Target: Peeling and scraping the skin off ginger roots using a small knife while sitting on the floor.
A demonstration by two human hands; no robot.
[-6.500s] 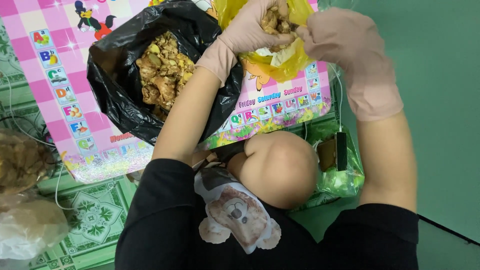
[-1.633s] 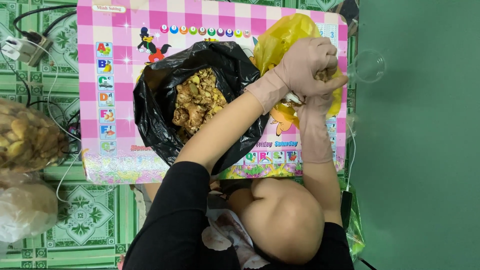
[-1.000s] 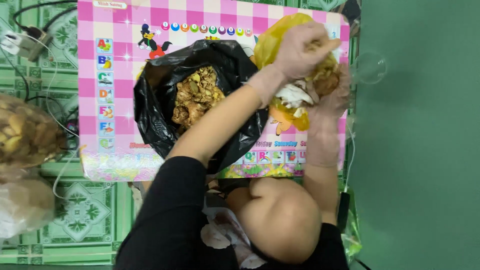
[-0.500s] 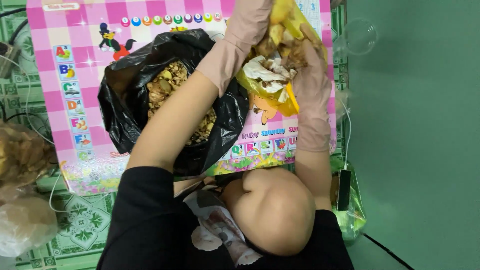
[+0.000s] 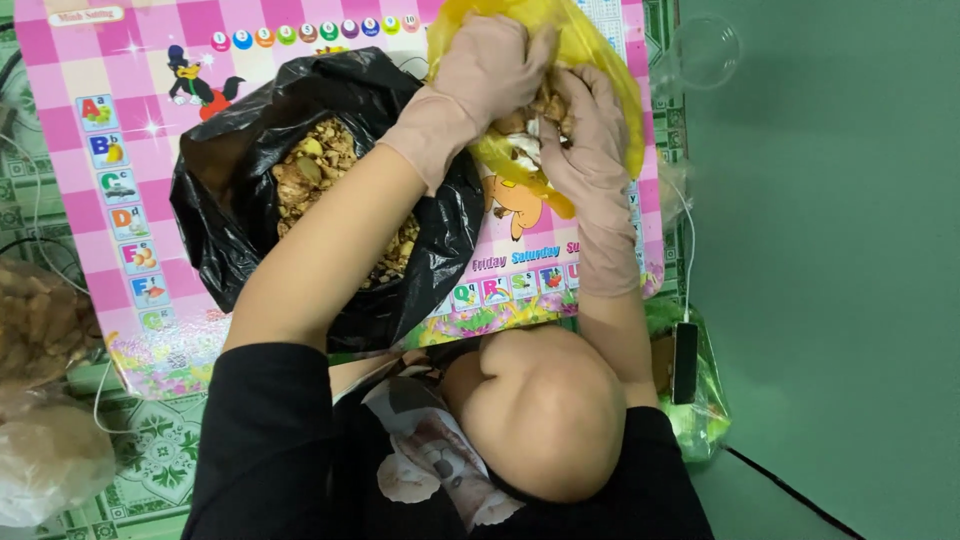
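Note:
A yellow plastic bag [image 5: 600,75] full of brown and pale chunks [image 5: 520,125] lies on a pink picture mat [image 5: 140,120]. Both my hands wear beige gloves and meet at the bag's mouth. My left hand [image 5: 490,70] reaches across from the left, its fingers curled down over a clump of the chunks. My right hand [image 5: 585,150] comes up from below and cups the bag's side, with its fingertips among the chunks. An open black plastic bag [image 5: 240,190] holding more brown chunks [image 5: 310,170] sits just left of my left forearm.
My bent knee [image 5: 545,410] fills the lower middle. A dark phone-like slab [image 5: 685,362] with a white cable lies on a green plastic bag [image 5: 700,420] at the right. Clear bags of brown pieces [image 5: 40,330] sit at the left edge. Green floor [image 5: 840,250] spreads right, with a clear round lid [image 5: 705,50].
My left hand has come down from the bag's upper edge onto the chunks. The right hand stays at the bag's side. The view has shifted a little.

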